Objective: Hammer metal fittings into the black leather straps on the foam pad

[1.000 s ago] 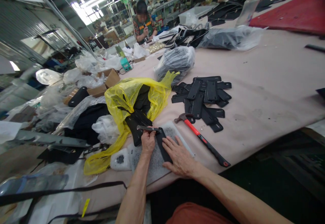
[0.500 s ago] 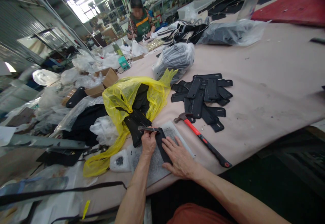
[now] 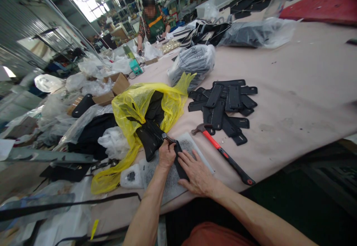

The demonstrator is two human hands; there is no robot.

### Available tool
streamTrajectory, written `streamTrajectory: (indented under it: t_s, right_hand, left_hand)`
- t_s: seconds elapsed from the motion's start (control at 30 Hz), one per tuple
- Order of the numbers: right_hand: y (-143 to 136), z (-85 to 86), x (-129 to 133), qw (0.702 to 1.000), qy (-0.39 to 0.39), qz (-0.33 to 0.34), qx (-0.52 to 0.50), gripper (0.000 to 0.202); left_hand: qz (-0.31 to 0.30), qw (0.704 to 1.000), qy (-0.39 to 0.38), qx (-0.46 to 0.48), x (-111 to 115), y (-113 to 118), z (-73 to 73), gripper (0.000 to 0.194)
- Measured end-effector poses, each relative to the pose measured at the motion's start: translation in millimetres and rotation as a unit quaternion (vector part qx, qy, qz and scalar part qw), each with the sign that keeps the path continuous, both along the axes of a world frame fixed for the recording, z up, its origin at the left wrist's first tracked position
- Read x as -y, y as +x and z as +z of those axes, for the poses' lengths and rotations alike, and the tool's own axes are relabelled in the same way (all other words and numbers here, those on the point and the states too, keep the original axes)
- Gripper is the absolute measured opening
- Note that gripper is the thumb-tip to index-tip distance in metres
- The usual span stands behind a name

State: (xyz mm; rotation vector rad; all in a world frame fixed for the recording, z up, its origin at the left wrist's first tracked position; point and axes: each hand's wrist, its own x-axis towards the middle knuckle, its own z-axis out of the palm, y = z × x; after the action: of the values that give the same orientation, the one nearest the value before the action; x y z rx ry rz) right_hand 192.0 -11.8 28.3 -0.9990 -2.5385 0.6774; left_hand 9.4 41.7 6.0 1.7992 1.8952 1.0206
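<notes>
My left hand (image 3: pixel 167 155) is closed round a metal punch (image 3: pixel 168 138), whose tip is at the upper end of a black strap piece (image 3: pixel 182 167). Fingers spread, my right hand (image 3: pixel 196 171) lies flat on the right side of that piece. Beneath both is a pale, speckled board (image 3: pixel 189 141). A claw hammer with a red and black handle (image 3: pixel 223 153) rests to the right of the board. Beyond it is a pile of black slotted pieces (image 3: pixel 217 114). More black pieces (image 3: pixel 149 141) spill from a yellow bag (image 3: pixel 125 104) to the left.
A white block (image 3: pixel 131 177) sits left of the board. Behind the bag stands a clear bag of dark items (image 3: pixel 192 63). Plastic bags (image 3: pixel 114 141) and boxes crowd the left side. Across the table is a person in a green apron (image 3: pixel 156 28). A red sheet (image 3: pixel 320 4) lies far right.
The punch has turned and is more upright, its top moved right and towards me, with my left hand shifted slightly right. The person across has lowered and stretched out an arm.
</notes>
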Motion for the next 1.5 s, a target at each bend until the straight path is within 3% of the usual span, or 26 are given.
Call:
streamTrajectory:
  t_s: [0.2,0.33,0.47,0.6,0.7,0.77,0.87,0.9,0.97,1.0,1.07,1.17,1.23,1.3,1.4,1.5]
  right_hand:
    - [4.2,4.0,-4.7,0.999,-0.019,-0.011,-0.038,0.061]
    - [35.1,10.1,-24.9,0.986,0.012,-0.153,-0.064,0.043]
    - [83.4,4.8,-46.2,0.959,0.038,-0.275,0.053,0.035]
    - [107.4,-5.4,-54.3,0.952,-0.043,-0.269,0.137,0.016]
    - [103.4,-6.2,-58.0,0.942,-0.161,-0.283,0.086,0.006]
    - [97.4,-2.8,-59.8,0.893,-0.318,-0.316,-0.024,0.011]
    - [90.8,4.6,-57.1,0.73,-0.571,-0.309,-0.212,0.014]
    - [89.1,7.2,-54.6,0.682,-0.621,-0.299,-0.244,0.012]
    - [85.0,13.6,-48.5,0.641,-0.658,-0.307,-0.249,0.01]
    - [82.4,18.3,-46.0,0.643,-0.653,-0.324,-0.238,0.01]
    - [76.3,33.4,-43.7,0.677,-0.61,-0.349,-0.215,0.017]
    - [67.2,73.2,-49.4,0.788,-0.478,-0.327,-0.207,0.029]
    - [62.5,105.5,-56.1,0.876,-0.327,-0.292,-0.202,0.034]
    - [58.5,131.9,-60.6,0.936,-0.148,-0.267,-0.174,0.035]
    - [54.2,148.7,-60.0,0.971,0.039,-0.222,-0.079,0.032]
    - [54.4,153.2,-57.7,0.985,0.085,-0.134,0.074,0.027]
  left_hand:
    - [-0.026,0.999,0.013,-0.046,-3.4,-1.7,-3.4,0.016]
    - [-0.021,0.998,0.017,-0.057,-4.1,-1.9,-6.3,0.013]
    - [-0.021,0.998,0.027,-0.059,-3.7,-1.4,-7.4,0.011]
    - [-0.029,0.997,0.031,-0.066,-3.2,-1.9,-7.4,0.01]
    - [-0.031,0.998,0.034,-0.053,-2.3,-2.9,-8.3,0.011]
    - [-0.034,0.998,0.033,-0.043,-1.8,-3.0,-8.3,0.013]
    - [-0.044,0.998,0.032,-0.032,-1.6,-2.5,-6.2,0.018]
    - [-0.047,0.998,0.031,-0.03,-1.7,-2.3,-5.3,0.019]
    - [-0.052,0.998,0.03,-0.027,-1.7,-2.3,-4.3,0.019]
    - [-0.053,0.998,0.03,-0.025,-1.7,-2.5,-4.3,0.019]
    - [-0.052,0.998,0.032,-0.02,-1.4,-3.1,-5.8,0.018]
    - [-0.051,0.998,0.037,-0.01,-1.0,-4.2,-9.4,0.019]
    - [-0.053,0.998,0.038,-0.007,-0.8,-4.6,-11.1,0.019]
    - [-0.052,0.998,0.036,-0.008,-0.8,-4.6,-11.5,0.02]
    - [-0.045,0.998,0.03,-0.012,-0.8,-4.1,-10.5,0.018]
    - [-0.043,0.999,0.02,-0.021,-0.4,-3.9,-9.7,0.016]
